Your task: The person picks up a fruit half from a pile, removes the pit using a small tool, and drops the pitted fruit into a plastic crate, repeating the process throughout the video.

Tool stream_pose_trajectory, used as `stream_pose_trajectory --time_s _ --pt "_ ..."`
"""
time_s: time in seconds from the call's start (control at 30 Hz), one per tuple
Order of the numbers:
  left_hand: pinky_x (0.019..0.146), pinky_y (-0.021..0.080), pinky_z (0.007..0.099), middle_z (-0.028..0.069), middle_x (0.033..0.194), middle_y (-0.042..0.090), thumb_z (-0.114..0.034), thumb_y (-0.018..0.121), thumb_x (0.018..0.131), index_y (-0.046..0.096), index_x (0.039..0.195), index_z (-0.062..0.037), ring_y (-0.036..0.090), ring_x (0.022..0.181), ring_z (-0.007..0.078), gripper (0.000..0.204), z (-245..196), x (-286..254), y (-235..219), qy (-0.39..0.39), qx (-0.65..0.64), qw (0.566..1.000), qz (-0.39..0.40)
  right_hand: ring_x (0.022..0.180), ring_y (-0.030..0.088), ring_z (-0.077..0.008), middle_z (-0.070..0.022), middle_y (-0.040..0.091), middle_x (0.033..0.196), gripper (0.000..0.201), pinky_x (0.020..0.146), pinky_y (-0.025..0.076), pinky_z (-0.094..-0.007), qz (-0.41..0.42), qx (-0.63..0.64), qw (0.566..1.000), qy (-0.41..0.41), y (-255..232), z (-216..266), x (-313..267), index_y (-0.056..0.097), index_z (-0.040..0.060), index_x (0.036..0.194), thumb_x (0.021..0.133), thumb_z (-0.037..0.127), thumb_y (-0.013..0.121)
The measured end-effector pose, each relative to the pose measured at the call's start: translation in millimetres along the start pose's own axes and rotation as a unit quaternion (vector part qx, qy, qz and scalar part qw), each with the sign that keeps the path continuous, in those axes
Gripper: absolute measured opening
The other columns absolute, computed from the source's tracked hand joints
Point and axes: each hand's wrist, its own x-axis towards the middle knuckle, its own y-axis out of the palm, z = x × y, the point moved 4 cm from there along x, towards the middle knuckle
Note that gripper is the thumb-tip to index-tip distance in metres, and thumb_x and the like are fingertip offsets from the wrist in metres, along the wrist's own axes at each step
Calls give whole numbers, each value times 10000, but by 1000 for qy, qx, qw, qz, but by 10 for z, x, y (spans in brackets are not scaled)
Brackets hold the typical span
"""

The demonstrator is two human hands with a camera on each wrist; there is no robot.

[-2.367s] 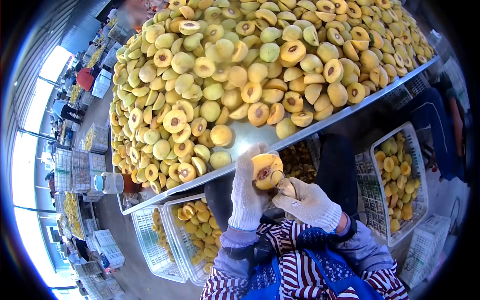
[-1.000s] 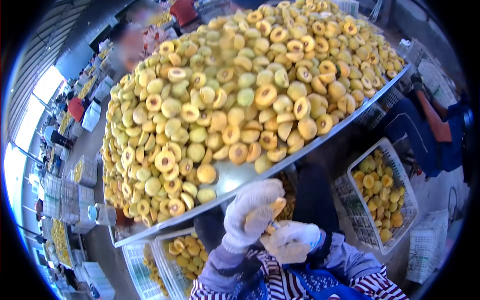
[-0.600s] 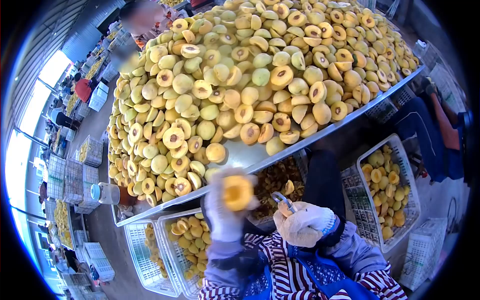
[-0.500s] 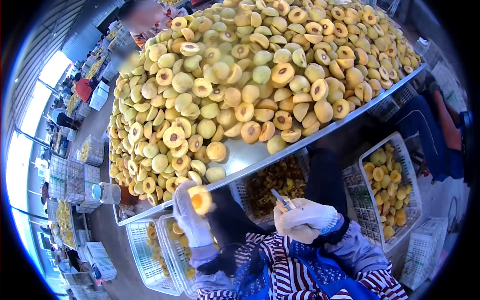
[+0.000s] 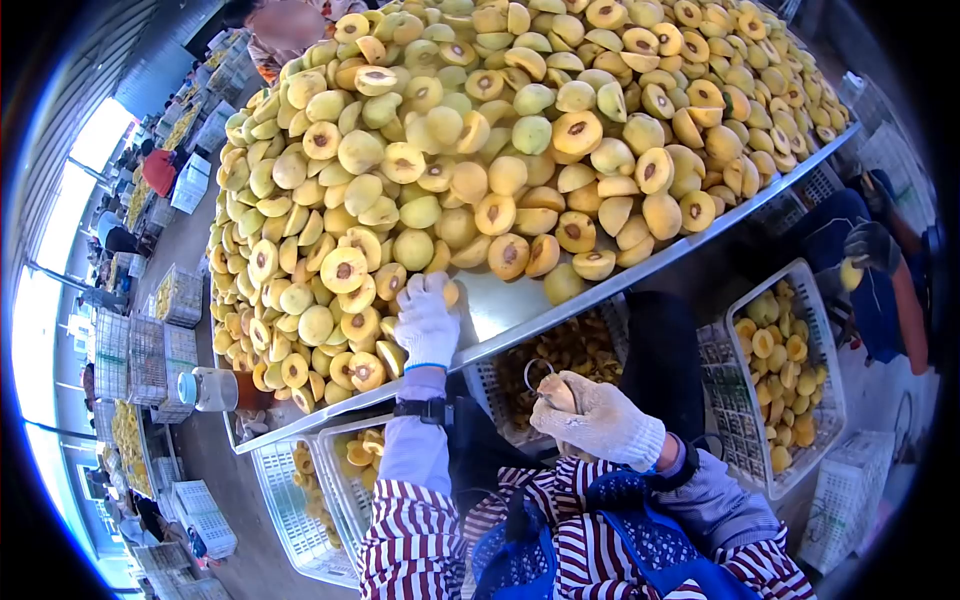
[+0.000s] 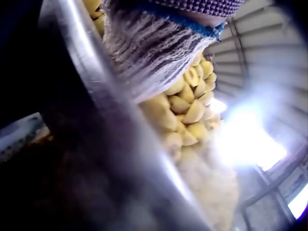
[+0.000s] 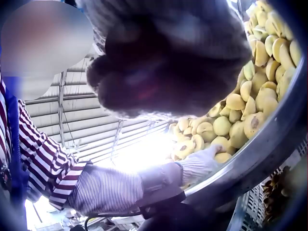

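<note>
My gloved left hand (image 5: 427, 318) reaches over the metal table's front rim into a heap of halved yellow peaches. Its fingers lie on a peach half (image 5: 450, 293) at the heap's lower edge; in the right wrist view that peach half (image 7: 223, 157) shows just beneath the fingertips. In the left wrist view the glove's ribbed cuff (image 6: 149, 53) hangs above the rim, and the fingers are largely hidden. My gloved right hand (image 5: 605, 418), in front of my lap, grips a pitting tool with a loop blade (image 5: 538, 374) and a short, thick handle (image 5: 558, 393).
The heap of peach halves (image 5: 480, 180) covers most of the metal table (image 5: 490, 310). Below its rim stands a crate of brown scraps (image 5: 492, 395). White crates (image 5: 290, 500) with peach halves stand left, another crate (image 5: 835, 390) right. People sit across and at the right.
Earlier the right hand's tool worked at a peach half in the left hand. The left hand then carried the hollowed half left, let it go, and moved up onto the heap.
</note>
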Motion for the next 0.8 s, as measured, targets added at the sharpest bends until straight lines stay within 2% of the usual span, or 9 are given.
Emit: stream_pose_trajectory --time_s 0.1,0.17,0.23,0.3,0.4,0.53,0.63,0.7,0.8 --pt "802 543 391 143 1232 605 -296 761 787 537 1285 -123 618 1046 273 573 109 7 71 -46 -198 979 26 527 551 -49 19 591 644 299 489 436 -219 -24 -23 999 -31 -73 -44 26 581 74 1116 940 296 676" --pt "657 559 320 123 1159 642 -298 731 833 526 1304 -122 663 919 218 542 -10 -196 -105 -196 -509 830 119 529 556 -53 17 593 646 318 495 444 -224 -21 -30 998 -42 -85 -59 64 579 68 1131 939 302 676" --pt "521 512 262 105 1106 658 -267 602 939 489 1326 -90 661 759 179 441 -175 -438 -78 -162 -716 664 140 524 555 -55 14 593 647 331 489 442 -224 -15 -31 998 -43 -61 -65 101 578 65 1139 939 309 675" --pt "570 568 286 121 1104 657 -291 602 913 451 1326 -39 663 725 183 507 -301 -664 -19 -157 -777 593 139 612 640 -151 -65 664 751 402 586 495 -286 -13 -78 996 -34 -60 -105 142 594 91 1184 916 383 660" --pt "574 571 289 120 1083 654 -291 630 903 448 1324 -48 667 779 191 519 -450 -697 -94 -133 -763 625 98 675 689 -221 -122 702 815 450 653 523 -332 -20 -120 992 -40 -56 -123 194 602 102 1206 899 426 657" --pt "710 571 330 86 1162 615 -244 736 874 471 1310 -79 654 945 220 536 -275 -460 -90 -233 -567 790 -28 669 693 -200 -110 703 810 454 633 525 -323 -24 -102 994 -30 -44 -89 158 601 97 1206 899 427 656" --pt "684 562 306 77 1168 613 -230 744 876 477 1306 -81 652 944 196 527 -26 -371 -33 -237 -609 749 -111 640 682 -162 -86 700 803 451 597 519 -297 -18 -64 998 -4 -103 -94 91 600 95 1208 903 423 653" --pt "654 553 299 77 1118 641 -262 702 922 479 1315 -96 655 935 187 482 144 -331 78 -210 -709 647 -186 624 670 -139 -64 694 784 446 581 513 -280 -26 -67 997 -11 -128 -100 97 599 91 1209 909 417 648" --pt "575 537 280 97 1075 653 -299 673 939 468 1336 -88 665 829 180 494 39 -406 -133 -180 -777 596 -90 614 665 -143 -57 679 748 446 577 511 -290 -4 -54 999 -3 -74 -48 97 598 93 1216 911 414 649"
